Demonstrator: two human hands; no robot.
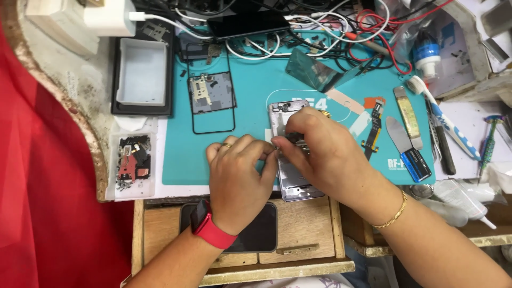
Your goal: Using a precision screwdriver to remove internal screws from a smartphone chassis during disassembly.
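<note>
Both hands meet over an opened phone body [290, 184], a silver-grey shell lying on the teal work mat [250, 85] near its front edge. The left hand [237, 176], with a ring on one finger and a red watch [208, 226] at the wrist, rests curled on the mat, its fingertips pressed together right at the phone's left edge — pinching something too small to make out. The right hand [320, 154], a thin gold bracelet [392, 213] on its wrist, lies across the middle of the phone with the fingers drawn in and closed against the left hand's fingertips; whatever sits between them is hidden.

To the left on the mat lies a thin black frame [210, 90] with a small grey plate inside it, well apart from the hands. Beyond that, a white tray [141, 72] sits in a black box lid, and nearer the counter's front edge a clear box [133, 162] holds small dark and red parts. Right of the phone lie a flex cable [373, 125], two flat metal pry tools [405, 133] and a white-and-blue toothbrush [445, 120]. A tangle of white, black and red cables [330, 26] crowds the back. Below the hands — in an open wooden drawer [309, 224] — lies a dark phone [250, 226], face up.
</note>
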